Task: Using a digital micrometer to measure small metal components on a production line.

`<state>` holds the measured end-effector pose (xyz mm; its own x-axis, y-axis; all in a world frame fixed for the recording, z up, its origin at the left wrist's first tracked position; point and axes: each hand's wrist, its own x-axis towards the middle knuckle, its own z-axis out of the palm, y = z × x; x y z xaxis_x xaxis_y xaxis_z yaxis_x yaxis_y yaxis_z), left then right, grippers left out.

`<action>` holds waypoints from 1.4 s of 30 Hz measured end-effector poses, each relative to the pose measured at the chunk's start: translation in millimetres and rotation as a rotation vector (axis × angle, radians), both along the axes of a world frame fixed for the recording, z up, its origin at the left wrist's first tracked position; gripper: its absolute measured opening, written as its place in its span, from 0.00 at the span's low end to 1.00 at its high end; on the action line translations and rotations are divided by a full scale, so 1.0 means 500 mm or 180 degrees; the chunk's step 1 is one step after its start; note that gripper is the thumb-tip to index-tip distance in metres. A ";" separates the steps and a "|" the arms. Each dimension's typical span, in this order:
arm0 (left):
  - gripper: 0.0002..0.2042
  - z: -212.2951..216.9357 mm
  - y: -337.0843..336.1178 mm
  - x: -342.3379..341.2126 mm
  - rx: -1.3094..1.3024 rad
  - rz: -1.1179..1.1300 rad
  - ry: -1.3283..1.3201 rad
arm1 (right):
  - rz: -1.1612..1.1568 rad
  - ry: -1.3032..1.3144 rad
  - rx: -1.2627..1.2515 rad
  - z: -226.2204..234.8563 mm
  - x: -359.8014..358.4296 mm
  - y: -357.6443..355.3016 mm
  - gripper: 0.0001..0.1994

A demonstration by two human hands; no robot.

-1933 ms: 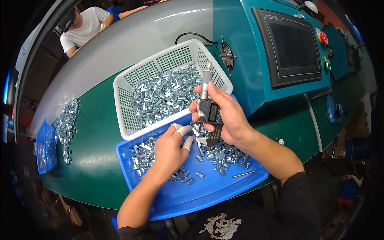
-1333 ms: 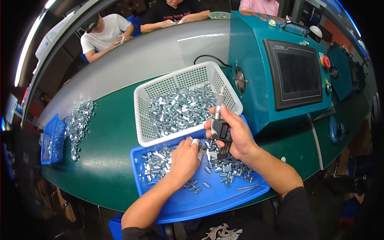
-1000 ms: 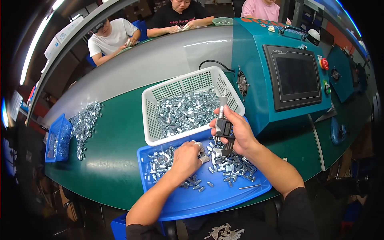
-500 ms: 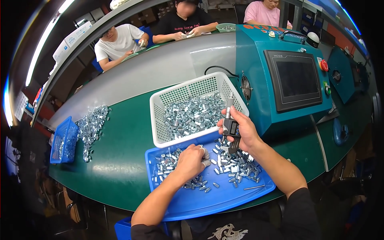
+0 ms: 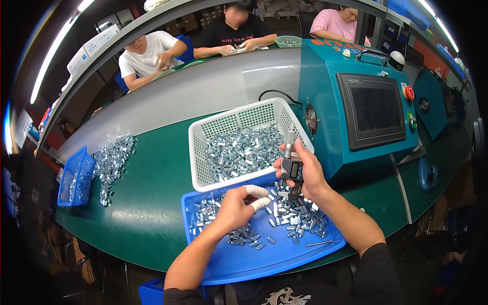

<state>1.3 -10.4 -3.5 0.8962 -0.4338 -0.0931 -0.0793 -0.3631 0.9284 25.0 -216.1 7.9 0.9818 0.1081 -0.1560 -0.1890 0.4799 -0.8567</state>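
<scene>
My right hand (image 5: 307, 175) grips a dark digital micrometer (image 5: 291, 168), its silver thimble pointing up over the near rim of the white basket (image 5: 201, 152). My left hand (image 5: 236, 207), with taped fingertips, rests on small shiny metal parts (image 5: 297, 218) scattered in the blue tray (image 5: 264, 259); its fingers are pinched together near the micrometer's jaw, and whether they hold a part is hidden. The white basket behind the tray is filled with several more metal parts (image 5: 244, 152).
A teal machine with a dark screen (image 5: 376, 114) stands to the right. A loose pile of metal parts (image 5: 114, 157) and a small blue basket (image 5: 73, 178) lie at the far left of the green table (image 5: 137, 203). Three people sit across the grey counter.
The view has shifted so the tray and basket sit further right and lower. My left hand has slid toward the micrometer; my right hand keeps holding it upright.
</scene>
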 end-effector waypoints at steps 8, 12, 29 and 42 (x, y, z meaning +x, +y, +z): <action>0.08 -0.005 0.001 0.015 -0.1509 0.0269 0.0569 | -0.0036 0.0121 0.0242 0.006 0.008 0.002 0.27; 0.12 -0.003 -0.007 0.007 -0.1788 0.0354 0.0814 | 0.0048 0.0270 0.0471 0.027 -0.011 0.023 0.27; 0.12 0.032 -0.001 -0.010 -0.2142 0.0401 0.0820 | 0.0127 -0.0134 0.0373 0.075 -0.008 0.062 0.24; 0.12 0.026 -0.006 -0.009 -0.2074 0.0397 0.0865 | 0.0174 -0.0107 0.0461 0.060 -0.007 0.052 0.18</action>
<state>-3.2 -13.5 9.7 0.9246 -0.3731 -0.0768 0.1914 0.2806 0.9406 21.6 -190.1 38.0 0.9783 0.1804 -0.1021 -0.1906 0.5887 -0.7855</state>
